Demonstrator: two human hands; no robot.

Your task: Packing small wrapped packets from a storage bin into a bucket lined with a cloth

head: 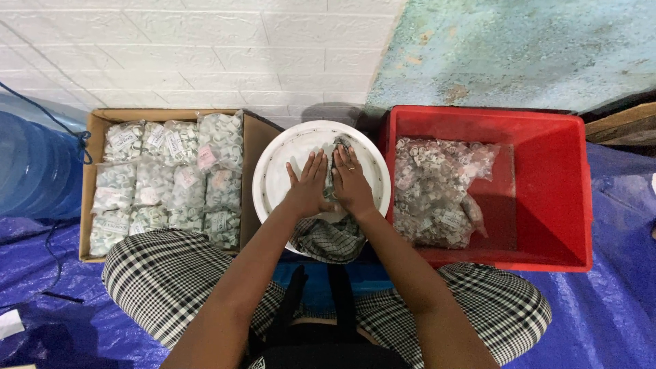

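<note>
1. Two bare hands are seen pressed side by side, palms down, inside a round white basin (273, 179) held between the knees of a seated person.
2. The left hand (309, 186) is laid flat with its fingers spread fairly wide on the basin's inner surface; nothing is gripped by it.
3. The right hand (351, 183) is laid flat with its fingers closer together, a ring being worn on one of them; its fingertips are rested on a small grey heap of pieces (336, 145) near the basin's far side.
4. A black-and-white checked cloth (329, 240) is draped over the basin's near rim, just below both wrists; whether it is touched by the palms cannot be told.
5. A cardboard box (93, 123) is set just left of the basin, touching its rim, and is packed with rows of clear bags of small white parts (171, 181).
6. A red plastic crate (547, 198) is set just right of the basin, and a large clear bag of small pale parts (434, 191) is held in its left half.
7. A blue tarpaulin (601, 307) is spread beneath everything, and a blue water bottle (31, 164) is seen at the far left.
</note>
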